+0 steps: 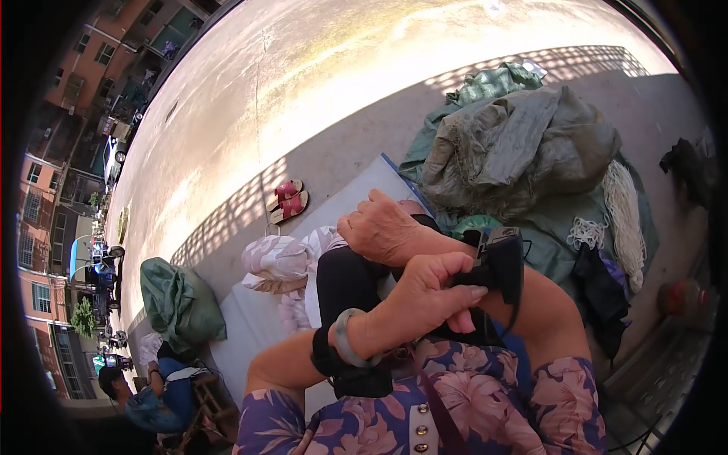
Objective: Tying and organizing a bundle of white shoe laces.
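My left hand (436, 292) reaches across to my right forearm. Its thumb and fingers pinch the dark strap part of a black boxy device (502, 258) worn on that arm. A loose black strap end hangs below the device. My right hand (379, 227) stretches up and to the left above my dark-clad leg (337, 284), back upward, fingers curled in a loose fist. Nothing sticks out of it, though its palm is hidden. A pale bangle (346, 337) and a black wristband (322, 350) circle my left wrist.
Crumpled sacks (523, 144) and white cord bundles (626, 220) lie to the right. Red sandals (288, 203) stand beside a pale mat (353, 193). Patterned fabric (280, 262) lies left of my leg. A green sack (182, 303) and a seated person (155, 402) are further left.
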Demonstrator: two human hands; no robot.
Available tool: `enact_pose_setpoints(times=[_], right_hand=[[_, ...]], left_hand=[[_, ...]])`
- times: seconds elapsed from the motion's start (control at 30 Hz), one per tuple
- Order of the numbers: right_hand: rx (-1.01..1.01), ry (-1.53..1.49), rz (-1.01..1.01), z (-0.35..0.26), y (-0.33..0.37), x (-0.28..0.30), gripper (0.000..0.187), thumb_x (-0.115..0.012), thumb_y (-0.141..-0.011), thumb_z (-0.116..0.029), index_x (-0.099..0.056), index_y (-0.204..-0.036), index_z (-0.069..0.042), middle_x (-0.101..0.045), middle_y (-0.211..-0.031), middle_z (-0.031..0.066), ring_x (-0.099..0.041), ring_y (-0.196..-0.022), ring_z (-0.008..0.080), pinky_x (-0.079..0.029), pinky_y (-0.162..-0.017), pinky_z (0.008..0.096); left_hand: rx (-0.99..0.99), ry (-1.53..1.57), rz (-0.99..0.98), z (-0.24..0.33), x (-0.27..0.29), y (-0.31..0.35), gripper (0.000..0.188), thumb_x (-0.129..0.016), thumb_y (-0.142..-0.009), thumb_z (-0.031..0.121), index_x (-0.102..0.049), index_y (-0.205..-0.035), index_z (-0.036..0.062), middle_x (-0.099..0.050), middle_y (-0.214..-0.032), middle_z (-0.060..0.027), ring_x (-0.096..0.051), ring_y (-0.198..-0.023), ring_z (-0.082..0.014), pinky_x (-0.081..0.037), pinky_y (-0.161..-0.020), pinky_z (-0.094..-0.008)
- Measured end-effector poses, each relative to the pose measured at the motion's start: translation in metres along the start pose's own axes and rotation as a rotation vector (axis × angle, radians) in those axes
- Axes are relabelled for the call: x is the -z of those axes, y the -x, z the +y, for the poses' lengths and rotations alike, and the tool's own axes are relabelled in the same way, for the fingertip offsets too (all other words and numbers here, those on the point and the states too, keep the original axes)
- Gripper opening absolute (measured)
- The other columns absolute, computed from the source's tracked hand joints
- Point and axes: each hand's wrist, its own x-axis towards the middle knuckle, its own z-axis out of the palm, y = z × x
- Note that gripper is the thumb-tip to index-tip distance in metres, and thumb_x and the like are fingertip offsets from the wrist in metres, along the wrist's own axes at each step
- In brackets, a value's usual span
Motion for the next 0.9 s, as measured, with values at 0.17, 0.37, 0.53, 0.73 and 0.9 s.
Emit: enact_pose_setpoints(times=[0.17, 0.37, 0.53, 0.73, 0.9], right_hand=[[-0.952, -1.484, 0.256, 0.015, -0.03, 0.06, 0.013, -0.052, -0.084, -0.012, -0.055, -0.074, -0.003, -0.044, -0.051, -0.001, -0.051, -0.053, 0.0131, -0.043, -0.054, 0.0312], [-0.928, -2.667, 0.64, 0.01, -0.021, 0.068, 0.017, -0.048, -0.092, -0.018, -0.053, -0.086, -0.003, -0.035, -0.051, -0.005, -0.043, -0.053, 0.0088, -0.044, -0.054, 0.026], [-0.823, -2.862, 0.712, 0.004, -0.017, 0.056, 0.016, -0.047, -0.092, -0.017, -0.052, -0.086, -0.003, -0.034, -0.049, -0.0049, -0.04, -0.052, 0.0088, -0.042, -0.054, 0.0262], [-1.331, -2.425, 0.951, 0.037, -0.01, 0.004, 0.014, -0.048, -0.089, -0.017, -0.051, -0.084, -0.005, -0.035, -0.049, -0.0052, -0.042, -0.051, 0.0093, -0.043, -0.055, 0.0283], [-1.474, -2.25, 1.073, 0.046, -0.009, 0.002, 0.011, -0.049, -0.087, -0.016, -0.05, -0.083, -0.006, -0.035, -0.049, -0.0054, -0.043, -0.05, 0.0099, -0.043, -0.054, 0.0289]], left_hand=[[0.022, -0.04, -0.041, -0.016, 0.002, 0.015, 0.014, -0.059, -0.086, 0.002, -0.056, -0.098, -0.0029, -0.062, -0.079, -0.005, -0.063, -0.059, -0.0103, -0.051, -0.055, -0.0197], [-0.307, -0.142, -0.225, -0.03, 0.029, 0.02, 0.019, -0.059, -0.085, 0.003, -0.056, -0.103, -0.0032, -0.062, -0.072, -0.004, -0.063, -0.062, -0.0093, -0.049, -0.051, -0.0195], [-0.342, -0.299, -0.259, -0.041, 0.043, 0.028, 0.016, -0.059, -0.084, 0.001, -0.056, -0.1, -0.0049, -0.063, -0.075, -0.0063, -0.064, -0.062, -0.0097, -0.049, -0.052, -0.0194], [-0.49, -0.598, 0.063, -0.023, 0.033, 0.018, 0.013, -0.062, -0.081, -0.002, -0.057, -0.092, -0.0048, -0.063, -0.066, -0.006, -0.064, -0.06, -0.0106, -0.047, -0.049, -0.0199], [-0.405, -0.248, 0.177, -0.036, 0.036, 0.005, 0.029, -0.062, -0.08, -0.003, -0.047, -0.105, -0.0022, -0.061, -0.087, -0.0067, -0.06, -0.061, -0.0066, -0.047, -0.05, -0.0186]])
